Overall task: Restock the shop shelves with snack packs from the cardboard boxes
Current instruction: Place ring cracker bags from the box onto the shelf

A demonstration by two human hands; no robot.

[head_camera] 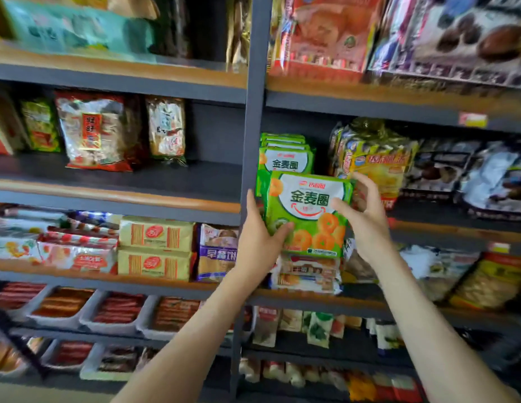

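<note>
**Pack upright, its row straight behind**

The green snack pack [307,213] is upright, facing you, held just in front of the row of matching packs [285,158] on the shelf [433,212]. Your left hand [257,237] pinches its lower left corner. Your right hand [366,225] clasps the right edge, fingers [366,184] curled behind. Both forearms reach up and forward.

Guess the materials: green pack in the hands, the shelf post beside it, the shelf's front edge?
The green pack: glossy printed plastic film, by its sheen and sealed side edge; the left hand and right hand grip it. The shelf post: likely painted metal, matt dark grey, slim and straight. The shelf front edge: orange-brown rounded strip, wood-look; solid wood or laminate, cannot tell.
</note>
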